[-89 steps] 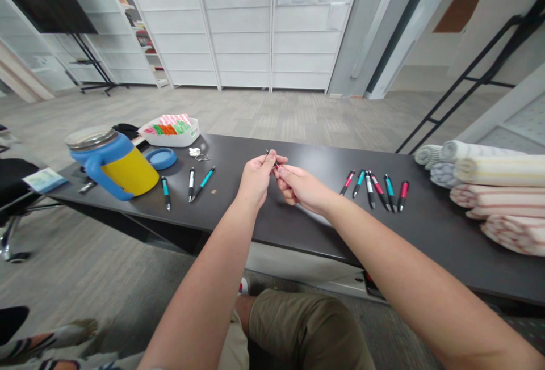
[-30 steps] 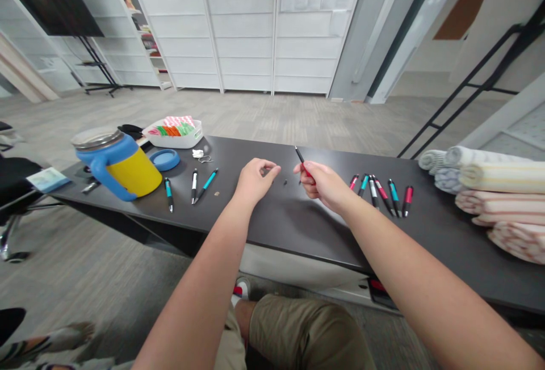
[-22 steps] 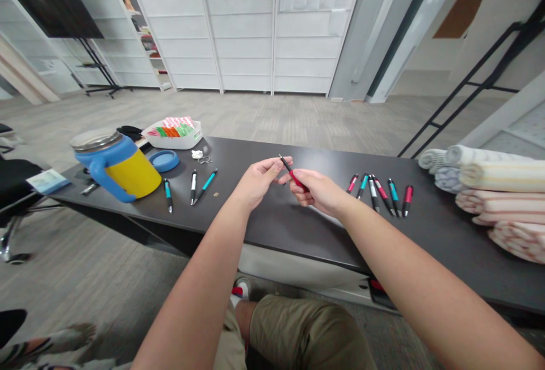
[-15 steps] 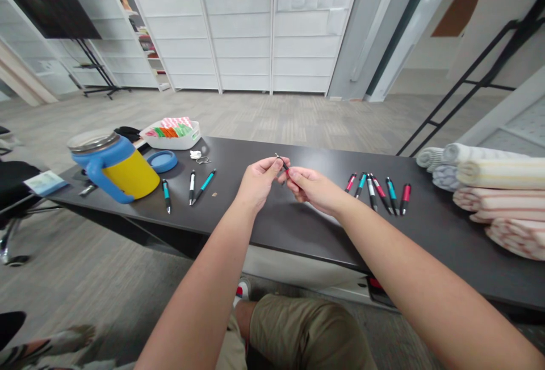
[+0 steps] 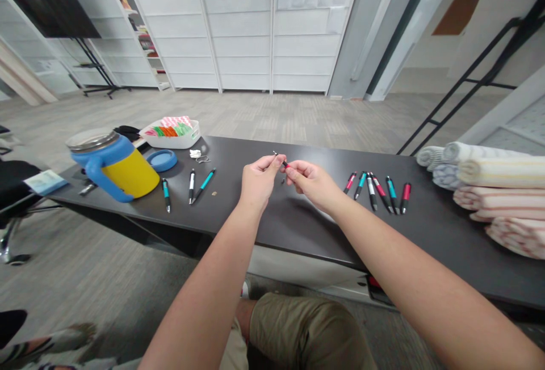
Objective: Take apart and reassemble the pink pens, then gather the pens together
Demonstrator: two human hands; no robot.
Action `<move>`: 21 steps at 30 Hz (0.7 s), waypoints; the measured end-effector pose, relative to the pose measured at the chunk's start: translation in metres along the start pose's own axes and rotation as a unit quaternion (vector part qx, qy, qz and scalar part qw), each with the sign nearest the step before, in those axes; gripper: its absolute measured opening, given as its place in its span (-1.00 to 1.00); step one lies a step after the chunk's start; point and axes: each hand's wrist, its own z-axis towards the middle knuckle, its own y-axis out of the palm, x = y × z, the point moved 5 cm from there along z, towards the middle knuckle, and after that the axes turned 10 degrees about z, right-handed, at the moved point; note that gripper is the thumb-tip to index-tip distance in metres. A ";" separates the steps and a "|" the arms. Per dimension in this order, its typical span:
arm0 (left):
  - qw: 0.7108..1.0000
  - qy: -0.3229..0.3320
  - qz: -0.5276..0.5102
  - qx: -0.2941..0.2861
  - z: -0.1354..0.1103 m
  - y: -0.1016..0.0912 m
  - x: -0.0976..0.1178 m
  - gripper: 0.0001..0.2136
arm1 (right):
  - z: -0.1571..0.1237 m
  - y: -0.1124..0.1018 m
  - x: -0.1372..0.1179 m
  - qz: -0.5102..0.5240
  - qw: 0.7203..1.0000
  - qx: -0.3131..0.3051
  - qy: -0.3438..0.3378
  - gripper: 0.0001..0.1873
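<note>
Now both hands meet just above the table (image 5: 272, 219): my left hand (image 5: 258, 180) pinches the tip end of a red pen (image 5: 283, 163), my right hand (image 5: 313, 181) grips its barrel. At my left lie three pens (image 5: 191, 184), at my right a row of six (image 5: 377, 189), so I judge the work partway through.
</note>
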 end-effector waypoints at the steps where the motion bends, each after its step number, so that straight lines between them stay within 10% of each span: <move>1: 1.000 -0.007 -0.003 0.003 0.000 0.000 -0.001 -0.72 | 0.000 0.001 0.000 0.002 1.000 0.000 0.004 -0.54; 21: 0.999 -0.044 -0.018 -0.005 0.001 0.000 0.004 -0.71 | -0.006 0.006 -0.001 0.106 0.991 -0.028 0.081 -0.49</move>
